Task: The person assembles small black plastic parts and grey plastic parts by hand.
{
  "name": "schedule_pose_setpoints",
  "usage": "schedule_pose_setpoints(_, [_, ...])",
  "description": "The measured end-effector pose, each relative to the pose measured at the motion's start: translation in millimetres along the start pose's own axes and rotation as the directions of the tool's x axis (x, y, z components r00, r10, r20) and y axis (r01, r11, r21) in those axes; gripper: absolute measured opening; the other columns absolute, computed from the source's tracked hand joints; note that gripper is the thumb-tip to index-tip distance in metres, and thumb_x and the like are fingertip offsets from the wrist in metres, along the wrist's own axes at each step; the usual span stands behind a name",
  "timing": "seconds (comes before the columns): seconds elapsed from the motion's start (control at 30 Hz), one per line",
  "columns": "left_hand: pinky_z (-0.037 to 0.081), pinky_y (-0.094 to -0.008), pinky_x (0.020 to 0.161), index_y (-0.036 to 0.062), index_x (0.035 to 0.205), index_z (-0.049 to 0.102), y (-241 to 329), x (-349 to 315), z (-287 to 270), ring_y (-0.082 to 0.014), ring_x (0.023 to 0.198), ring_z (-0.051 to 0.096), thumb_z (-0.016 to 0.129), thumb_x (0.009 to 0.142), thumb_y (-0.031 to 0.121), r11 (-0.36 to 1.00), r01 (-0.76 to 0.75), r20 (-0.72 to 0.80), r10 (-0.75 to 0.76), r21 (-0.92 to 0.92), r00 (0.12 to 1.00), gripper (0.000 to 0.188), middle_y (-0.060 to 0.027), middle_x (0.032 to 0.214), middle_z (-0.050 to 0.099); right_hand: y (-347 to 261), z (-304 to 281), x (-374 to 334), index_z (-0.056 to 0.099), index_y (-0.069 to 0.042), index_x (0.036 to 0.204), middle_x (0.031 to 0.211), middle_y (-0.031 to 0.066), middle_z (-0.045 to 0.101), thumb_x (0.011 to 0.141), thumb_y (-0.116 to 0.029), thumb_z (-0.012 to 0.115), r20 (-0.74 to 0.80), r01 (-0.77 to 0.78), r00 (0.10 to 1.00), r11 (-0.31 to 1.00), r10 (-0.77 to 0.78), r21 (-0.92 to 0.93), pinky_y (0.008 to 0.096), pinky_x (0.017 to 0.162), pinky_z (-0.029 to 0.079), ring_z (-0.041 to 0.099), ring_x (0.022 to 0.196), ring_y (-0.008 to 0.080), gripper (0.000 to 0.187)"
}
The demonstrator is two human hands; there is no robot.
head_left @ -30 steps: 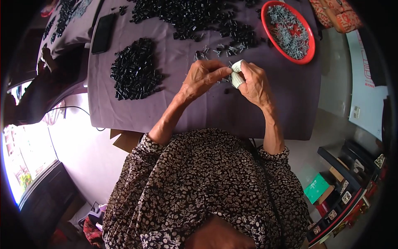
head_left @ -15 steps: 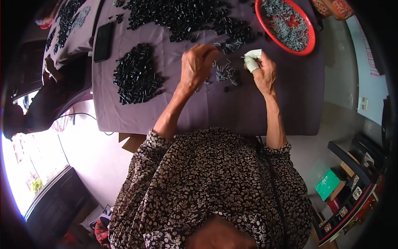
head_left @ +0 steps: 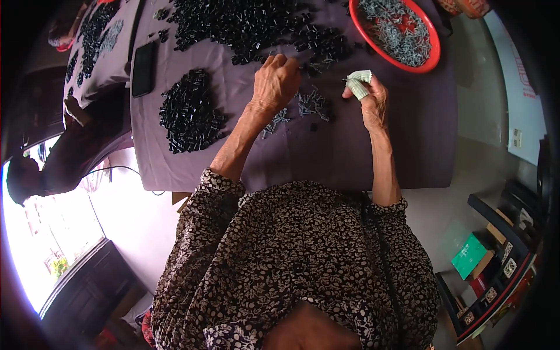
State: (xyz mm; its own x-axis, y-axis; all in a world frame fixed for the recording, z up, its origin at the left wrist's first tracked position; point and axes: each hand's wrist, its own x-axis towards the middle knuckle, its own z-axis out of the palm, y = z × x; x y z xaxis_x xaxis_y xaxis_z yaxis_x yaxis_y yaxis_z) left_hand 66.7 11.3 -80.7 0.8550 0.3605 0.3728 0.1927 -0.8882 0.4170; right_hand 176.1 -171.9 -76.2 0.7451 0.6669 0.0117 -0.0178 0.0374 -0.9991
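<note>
My left hand is over the near edge of a large pile of small black plastic pieces, its fingers curled down. Whatever lies between its fingertips is hidden. To the right, my right hand wears white finger covers on thumb and forefinger. These two are pinched together, and the small tip of a grey screw pokes out on their left side. Between the hands several loose grey screws lie scattered on the purple cloth. More screws lie beside my left wrist.
A red oval basin of grey screws stands at the far right. A separate heap of black pieces lies left of my left forearm, below a dark phone. At far left, another person sits by a second table with similar piles.
My left hand has moved slightly up toward the large black pile, its fingers now pointing down into it. My right hand stays nearly in place, still pinching. The view has shifted a little.
</note>
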Motion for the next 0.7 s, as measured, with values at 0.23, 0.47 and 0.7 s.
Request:
schedule_pose_setpoints(0.23, [0.048,-0.0372,0.063,0.006,0.077,0.06,-7,3,1,-0.028,0.071,0.057,0.058,0.072,0.007,0.997,-0.079,0.001,0.079,0.0,0.997,0.006,-0.0089,0.07,0.053,1,1,2,0.057,-0.003,0.087,0.067,0.0031,0.058,0.08,-0.013,0.054,-0.004,0.025,1.0,1.0,-0.025,0.003,0.0256,0.066,0.044,0.054,0.062,0.0107,0.013])
schedule_pose_setpoints(0.47, [0.047,-0.0244,0.067,-0.0001,0.088,0.06,-6,13,-47,-0.0111,0.075,0.058,0.058,0.08,0.012,0.564,0.551,0.36,-0.42,-0.615,0.833,0.015,-0.0071,0.087,0.061,0,-1,2,0.056,-0.002,0.084,0.065,0.0036,0.058,0.079,-0.01,0.05,0.011,0.043,0.999,0.993,-0.042,-0.107,0.0251,0.064,0.044,0.054,0.06,0.0107,0.011])
schedule_pose_setpoints(0.7, [0.048,-0.0293,0.071,-0.0007,0.095,0.058,15,-9,-76,-0.0152,0.075,0.057,0.053,0.087,0.01,-0.257,0.137,0.23,-0.378,-0.957,0.897,0.014,-0.0097,0.089,0.06,-77,39,20,0.057,-0.002,0.085,0.067,0.0022,0.058,0.081,-0.009,0.054,0.317,0.298,0.928,0.903,-0.198,-0.31,0.0228,0.059,0.044,0.056,0.062,0.0096,0.009])
